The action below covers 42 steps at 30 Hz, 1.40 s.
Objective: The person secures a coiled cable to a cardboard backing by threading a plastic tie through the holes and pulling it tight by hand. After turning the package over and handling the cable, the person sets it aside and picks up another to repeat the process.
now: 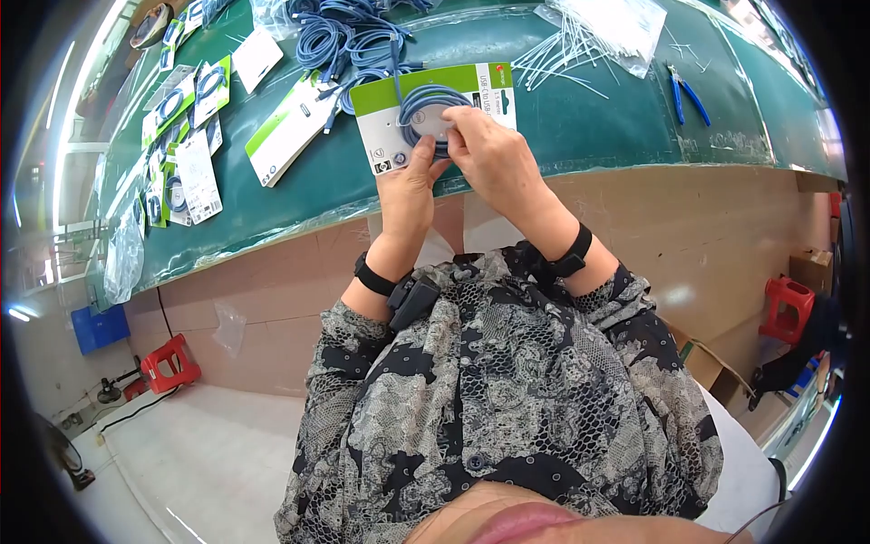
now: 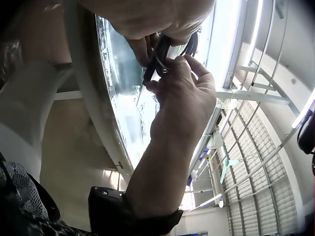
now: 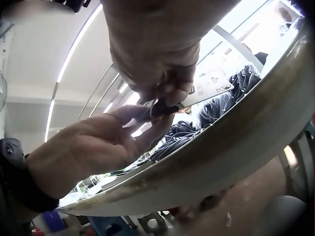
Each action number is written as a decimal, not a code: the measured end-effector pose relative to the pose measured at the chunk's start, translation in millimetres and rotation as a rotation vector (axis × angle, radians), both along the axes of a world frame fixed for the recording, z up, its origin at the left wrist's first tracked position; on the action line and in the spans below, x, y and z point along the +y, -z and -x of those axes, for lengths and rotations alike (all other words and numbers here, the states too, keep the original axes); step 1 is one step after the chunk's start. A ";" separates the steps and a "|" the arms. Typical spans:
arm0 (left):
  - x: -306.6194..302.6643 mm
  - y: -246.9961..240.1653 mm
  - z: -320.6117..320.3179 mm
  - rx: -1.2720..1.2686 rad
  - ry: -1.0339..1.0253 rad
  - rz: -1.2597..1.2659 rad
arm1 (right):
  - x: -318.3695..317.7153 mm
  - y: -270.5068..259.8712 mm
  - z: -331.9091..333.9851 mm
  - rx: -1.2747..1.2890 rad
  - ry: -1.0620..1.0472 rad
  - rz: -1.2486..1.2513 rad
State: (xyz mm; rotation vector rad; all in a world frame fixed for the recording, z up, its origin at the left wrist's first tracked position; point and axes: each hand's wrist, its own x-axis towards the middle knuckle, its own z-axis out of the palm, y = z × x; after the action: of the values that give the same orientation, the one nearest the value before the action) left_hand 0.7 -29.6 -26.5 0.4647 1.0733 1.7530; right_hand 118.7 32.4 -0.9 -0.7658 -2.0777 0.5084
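Observation:
A green-and-white packaging card is held up over the table's near edge, with a coiled blue cable against its front. My left hand grips the lower edge, its thumb lying on the front over the bottom of the coil. From the right, my right hand pinches the coil, fingers bent at its right side. In the left wrist view the fingertips of both hands meet around the dark cable bundle. The right wrist view shows the card edge-on beyond the right fingers, which partly hide the coil.
Bundles of blue cables lie behind the card. At left are a stack of blank cards and several carded cables. White cable ties, a plastic bag and blue-handled cutters lie on the green table.

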 end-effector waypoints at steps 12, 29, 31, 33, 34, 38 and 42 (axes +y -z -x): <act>0.5 -6.6 -4.9 0.060 -0.043 -0.059 | -0.4 -5.9 -4.5 0.085 -0.017 -0.037; 0.4 0.4 -2.2 0.104 -0.030 -0.023 | 3.7 6.1 -2.7 0.042 -0.034 -0.036; -0.6 1.5 -1.2 0.105 -0.022 -0.025 | 4.1 7.1 -2.2 0.092 -0.053 -0.011; -1.1 2.3 -0.5 0.114 -0.022 -0.027 | 3.0 5.9 -2.3 0.077 -0.053 -0.003; -1.3 2.8 -0.3 0.122 -0.021 -0.030 | 2.3 5.0 -2.5 0.063 -0.052 0.004; -0.7 5.2 0.8 0.133 -0.022 -0.027 | 3.2 9.0 -1.9 0.010 -0.055 -0.036; 1.2 4.3 -0.5 0.110 -0.030 -0.079 | -1.3 -7.8 -7.3 0.166 -0.083 0.319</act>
State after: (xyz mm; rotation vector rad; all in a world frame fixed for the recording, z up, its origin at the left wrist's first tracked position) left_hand 1.2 -28.5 -30.7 0.6026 1.0952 1.8183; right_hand 126.0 31.1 6.8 -0.7915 -1.9027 0.9340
